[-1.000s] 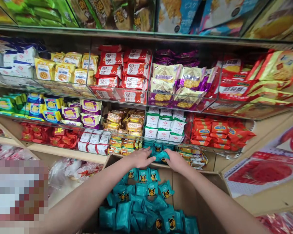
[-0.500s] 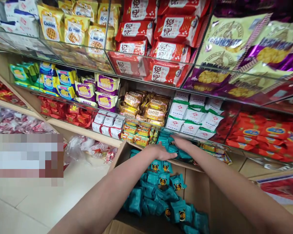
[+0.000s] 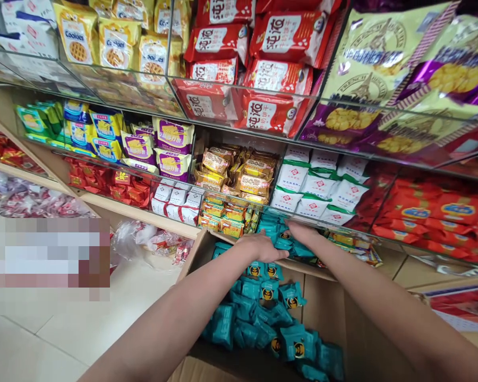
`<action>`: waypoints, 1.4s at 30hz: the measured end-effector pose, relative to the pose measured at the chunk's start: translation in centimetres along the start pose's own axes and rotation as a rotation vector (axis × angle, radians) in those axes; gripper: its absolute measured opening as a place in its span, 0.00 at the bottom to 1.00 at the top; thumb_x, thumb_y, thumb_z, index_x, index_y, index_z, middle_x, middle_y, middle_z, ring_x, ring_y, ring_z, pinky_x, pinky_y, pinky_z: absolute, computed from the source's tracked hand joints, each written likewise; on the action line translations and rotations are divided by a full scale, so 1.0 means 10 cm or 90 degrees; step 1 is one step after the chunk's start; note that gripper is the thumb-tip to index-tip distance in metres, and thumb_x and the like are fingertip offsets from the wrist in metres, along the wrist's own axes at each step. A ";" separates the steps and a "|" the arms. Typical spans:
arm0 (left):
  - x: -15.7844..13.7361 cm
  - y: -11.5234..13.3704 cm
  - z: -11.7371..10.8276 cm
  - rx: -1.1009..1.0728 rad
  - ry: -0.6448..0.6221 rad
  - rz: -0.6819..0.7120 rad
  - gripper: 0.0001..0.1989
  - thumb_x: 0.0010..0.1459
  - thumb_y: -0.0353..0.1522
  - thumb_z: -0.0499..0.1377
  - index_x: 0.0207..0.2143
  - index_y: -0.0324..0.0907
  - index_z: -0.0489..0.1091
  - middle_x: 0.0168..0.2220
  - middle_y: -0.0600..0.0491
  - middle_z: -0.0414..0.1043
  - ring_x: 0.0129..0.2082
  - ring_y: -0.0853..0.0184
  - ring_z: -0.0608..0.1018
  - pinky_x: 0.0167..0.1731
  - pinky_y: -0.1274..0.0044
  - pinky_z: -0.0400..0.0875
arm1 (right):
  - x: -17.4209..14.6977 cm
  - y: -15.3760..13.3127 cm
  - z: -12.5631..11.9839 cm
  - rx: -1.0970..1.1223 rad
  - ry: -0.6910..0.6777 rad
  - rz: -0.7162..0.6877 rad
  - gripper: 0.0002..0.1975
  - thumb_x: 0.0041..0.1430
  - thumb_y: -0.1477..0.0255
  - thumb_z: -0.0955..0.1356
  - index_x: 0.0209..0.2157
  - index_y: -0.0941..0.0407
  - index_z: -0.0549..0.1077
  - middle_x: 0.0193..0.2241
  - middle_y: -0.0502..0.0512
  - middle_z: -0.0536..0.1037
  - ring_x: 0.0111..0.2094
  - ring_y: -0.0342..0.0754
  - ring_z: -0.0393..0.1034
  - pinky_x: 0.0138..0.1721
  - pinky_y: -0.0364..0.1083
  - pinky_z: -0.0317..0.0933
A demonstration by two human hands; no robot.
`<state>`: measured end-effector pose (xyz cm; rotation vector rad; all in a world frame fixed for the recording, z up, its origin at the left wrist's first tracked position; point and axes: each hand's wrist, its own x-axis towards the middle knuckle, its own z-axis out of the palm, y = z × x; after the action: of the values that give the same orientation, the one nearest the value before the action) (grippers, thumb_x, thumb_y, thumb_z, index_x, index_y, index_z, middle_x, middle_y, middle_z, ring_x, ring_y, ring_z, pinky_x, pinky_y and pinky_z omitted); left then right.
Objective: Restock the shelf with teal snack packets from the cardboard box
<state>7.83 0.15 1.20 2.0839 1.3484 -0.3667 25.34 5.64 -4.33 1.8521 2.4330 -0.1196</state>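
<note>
Teal snack packets [image 3: 276, 233] fill a lower shelf compartment behind a clear front edge. My left hand [image 3: 258, 247] lies against these packets, its thumb stretched to the right and apart from the fingers. My right hand [image 3: 302, 233] reaches in at the right side of the same packets; its fingers are mostly hidden, so I cannot tell whether they grip any. Below both forearms, an open cardboard box [image 3: 322, 307] holds a loose heap of more teal packets [image 3: 249, 307], some with a round black and yellow emblem.
White-and-green packets [image 3: 313, 185] sit above and right of my hands, small yellow-orange packets [image 3: 229, 217] to the left. Clear shelf fronts [image 3: 239, 90] cross above. Red packets [image 3: 442, 209] stack at right. Plastic-wrapped goods [image 3: 155, 239] lie on the floor at left.
The view has shifted slightly. My right hand sits a little differently on the shelf packets, showing a dark emblem between the hands. The heap in the box looks the same.
</note>
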 end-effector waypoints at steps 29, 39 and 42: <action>0.07 -0.04 0.04 0.052 0.091 0.019 0.35 0.47 0.56 0.46 0.50 0.46 0.66 0.58 0.48 0.56 0.55 0.52 0.63 0.49 0.68 0.61 | -2.04 -0.62 0.98 0.331 -0.185 0.056 0.17 0.33 0.85 0.67 0.31 0.59 0.73 0.37 0.62 0.74 0.43 0.59 0.65 0.41 0.51 0.59; 0.06 -0.07 0.05 0.014 0.211 0.042 0.25 0.50 0.49 0.51 0.44 0.46 0.70 0.45 0.49 0.72 0.44 0.57 0.73 0.40 0.72 0.67 | -2.15 -0.25 0.50 0.668 -0.007 0.124 0.14 0.50 0.62 0.65 0.36 0.55 0.66 0.34 0.53 0.75 0.36 0.48 0.69 0.35 0.46 0.62; -0.05 -0.05 0.08 0.008 0.275 0.088 0.21 0.55 0.43 0.49 0.47 0.46 0.67 0.46 0.51 0.71 0.46 0.62 0.72 0.45 0.74 0.65 | -2.26 -0.31 0.31 0.939 0.103 0.177 0.19 0.46 0.57 0.68 0.33 0.56 0.64 0.30 0.53 0.75 0.31 0.47 0.69 0.31 0.44 0.62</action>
<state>7.22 -0.59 0.70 2.3393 1.4247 0.1452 28.39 -17.18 -4.81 2.5444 2.1362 -2.2773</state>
